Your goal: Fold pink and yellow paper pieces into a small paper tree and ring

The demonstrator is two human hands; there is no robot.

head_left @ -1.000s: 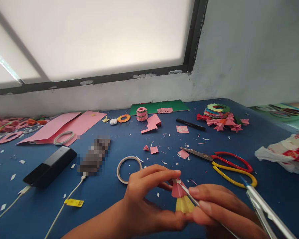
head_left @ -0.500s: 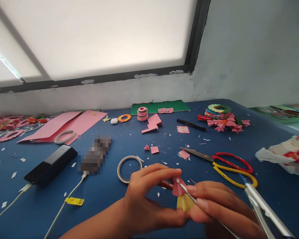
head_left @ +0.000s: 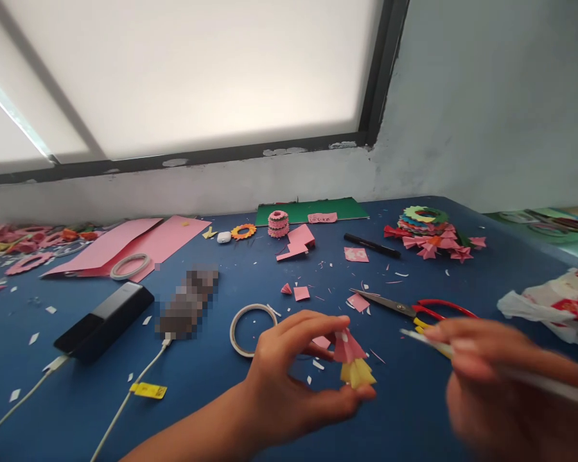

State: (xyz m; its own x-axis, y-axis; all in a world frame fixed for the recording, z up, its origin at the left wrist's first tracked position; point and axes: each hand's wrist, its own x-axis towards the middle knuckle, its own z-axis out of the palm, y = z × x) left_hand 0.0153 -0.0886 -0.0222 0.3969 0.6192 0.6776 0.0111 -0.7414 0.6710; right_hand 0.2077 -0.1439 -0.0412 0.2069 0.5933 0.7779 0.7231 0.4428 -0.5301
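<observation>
My left hand pinches a small folded paper piece between thumb and fingertips. Its upper tier is pink paper with a small white patch near the top. Pleated yellow paper flares out below, just above my thumb. At the right, my blurred right hand is closed around a slim, pale pointed tool; its exact kind is unclear. The tool's tip points left, apart from the paper. Behind that hand lie scissors with red and yellow handles, partly covered by my fingers.
A roll of tape lies beside my left hand. Pink squares and scraps dot the blue table. Farther back are a black pen, stacked pink rings and paper flowers. Cables run from a black device.
My right hand has drawn back to the right with the tool, whose tip was at the pink paper. My left hand still holds the folded piece in nearly the same place.
</observation>
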